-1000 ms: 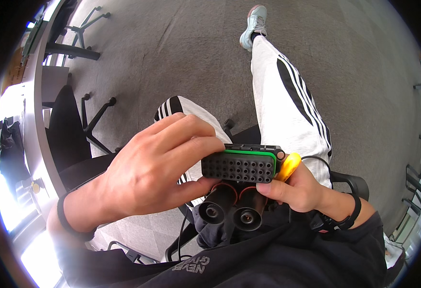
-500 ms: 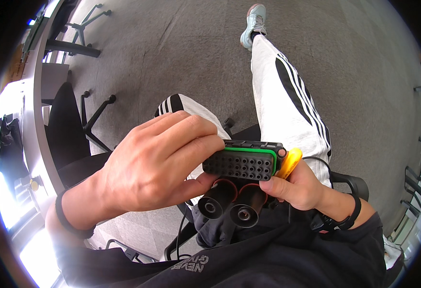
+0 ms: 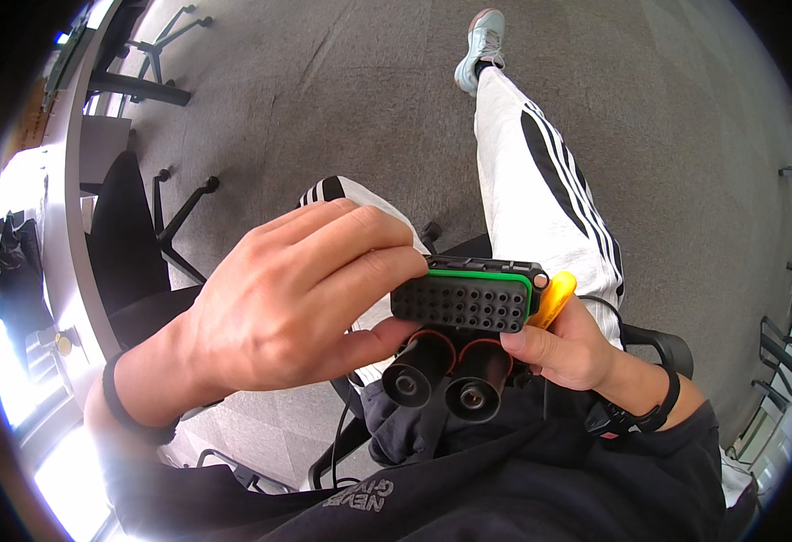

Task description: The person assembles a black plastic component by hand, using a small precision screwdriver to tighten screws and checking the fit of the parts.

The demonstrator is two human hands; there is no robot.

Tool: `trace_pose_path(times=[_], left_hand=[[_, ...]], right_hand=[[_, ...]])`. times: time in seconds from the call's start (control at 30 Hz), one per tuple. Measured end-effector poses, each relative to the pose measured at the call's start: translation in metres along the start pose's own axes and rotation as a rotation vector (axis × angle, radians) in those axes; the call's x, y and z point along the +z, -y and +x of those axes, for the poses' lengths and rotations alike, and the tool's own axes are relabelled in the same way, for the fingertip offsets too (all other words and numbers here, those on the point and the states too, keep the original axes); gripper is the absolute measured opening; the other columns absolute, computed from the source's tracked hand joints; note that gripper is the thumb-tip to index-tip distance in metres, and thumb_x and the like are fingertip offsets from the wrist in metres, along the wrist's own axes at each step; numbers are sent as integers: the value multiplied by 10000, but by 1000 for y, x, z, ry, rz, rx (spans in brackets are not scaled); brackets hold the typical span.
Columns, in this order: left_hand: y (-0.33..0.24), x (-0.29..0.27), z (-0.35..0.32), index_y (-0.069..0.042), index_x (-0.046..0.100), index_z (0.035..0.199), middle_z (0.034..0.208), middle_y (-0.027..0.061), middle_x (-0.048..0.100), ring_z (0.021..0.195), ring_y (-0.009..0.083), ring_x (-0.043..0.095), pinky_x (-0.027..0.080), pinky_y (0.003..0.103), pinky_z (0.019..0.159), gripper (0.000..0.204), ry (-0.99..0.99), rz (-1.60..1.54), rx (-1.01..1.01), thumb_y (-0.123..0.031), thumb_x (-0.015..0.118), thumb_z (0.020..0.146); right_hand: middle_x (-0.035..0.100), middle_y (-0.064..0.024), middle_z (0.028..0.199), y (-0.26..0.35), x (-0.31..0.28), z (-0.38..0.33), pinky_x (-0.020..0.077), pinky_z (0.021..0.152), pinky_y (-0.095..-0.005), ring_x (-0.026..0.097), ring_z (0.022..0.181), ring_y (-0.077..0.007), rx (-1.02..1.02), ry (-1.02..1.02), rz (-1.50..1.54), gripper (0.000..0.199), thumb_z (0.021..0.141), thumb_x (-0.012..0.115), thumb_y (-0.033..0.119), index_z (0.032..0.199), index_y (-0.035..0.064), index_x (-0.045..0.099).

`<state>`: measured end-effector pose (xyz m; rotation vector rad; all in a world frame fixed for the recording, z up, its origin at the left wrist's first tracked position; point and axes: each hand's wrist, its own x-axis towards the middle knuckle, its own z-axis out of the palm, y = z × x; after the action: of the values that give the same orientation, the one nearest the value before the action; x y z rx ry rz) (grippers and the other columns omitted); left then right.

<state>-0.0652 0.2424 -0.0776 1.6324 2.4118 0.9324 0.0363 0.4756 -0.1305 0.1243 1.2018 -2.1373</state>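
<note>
A black multi-pin electrical connector with a green seal round its face is held up above my lap. Rows of small round holes cover that face. Just under it are two black round sockets with red rings; whether they are one piece with the connector I cannot tell. My left hand grips the connector's left end, fingers curled over the top edge and thumb below. At the right end my right hand holds it, thumb against the lower corner. A yellow piece sticks up beside that hand; its lower part is hidden.
A white-edged desk runs along the left, with a black office chair beside it. Grey carpet spreads ahead. My outstretched leg reaches forward. More chair legs stand at the far right.
Both hands and the connector have shifted slightly to the right and a little upward in the view. The grip of each hand looks the same.
</note>
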Motion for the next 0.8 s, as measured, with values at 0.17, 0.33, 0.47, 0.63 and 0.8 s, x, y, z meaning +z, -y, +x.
trace_pose_path(times=[0.17, 0.33, 0.47, 0.63, 0.8], left_hand=[[1, -2, 2, 29, 633, 924, 882, 125, 601, 727, 217, 625, 515, 297, 585, 476, 5, 4, 3, -53, 814, 492], [0, -2, 2, 27, 631, 927, 886, 125, 600, 732, 224, 626, 517, 303, 592, 489, 11, -11, -7, -43, 811, 478], [3, -2, 1, 25, 627, 946, 890, 128, 602, 735, 235, 630, 522, 310, 600, 506, 20, -12, 4, -22, 796, 471], [5, -2, -3, 23, 624, 961, 895, 129, 606, 747, 238, 636, 529, 314, 604, 518, 28, -23, 25, -16, 786, 470], [8, 0, -4, 19, 625, 967, 883, 126, 611, 750, 237, 642, 541, 324, 625, 523, -4, 33, 103, -58, 788, 476]], right_hand=[[624, -7, 838, -2, -4, -1, 421, 556, -185, 536, 653, -49, 34, -4, 56, 342, 901, 658, 229, 1155, 20, 566], [625, -56, 988, 5, 1, -2, 468, 744, -234, 578, 860, -103, -27, 55, 16, 426, 888, 665, 178, 1238, 3, 496], [618, -65, 1063, 5, 0, -2, 474, 826, -261, 580, 961, -114, -55, 88, -8, 551, 882, 664, 103, 1347, -3, 389], [635, -54, 1029, 4, 1, 0, 492, 797, -237, 610, 924, -96, -55, 102, 2, 584, 867, 686, 86, 1354, 10, 374], [640, -44, 995, 4, 4, 2, 507, 760, -217, 628, 871, -81, -80, 106, 28, 549, 841, 718, 91, 1291, 16, 415]])
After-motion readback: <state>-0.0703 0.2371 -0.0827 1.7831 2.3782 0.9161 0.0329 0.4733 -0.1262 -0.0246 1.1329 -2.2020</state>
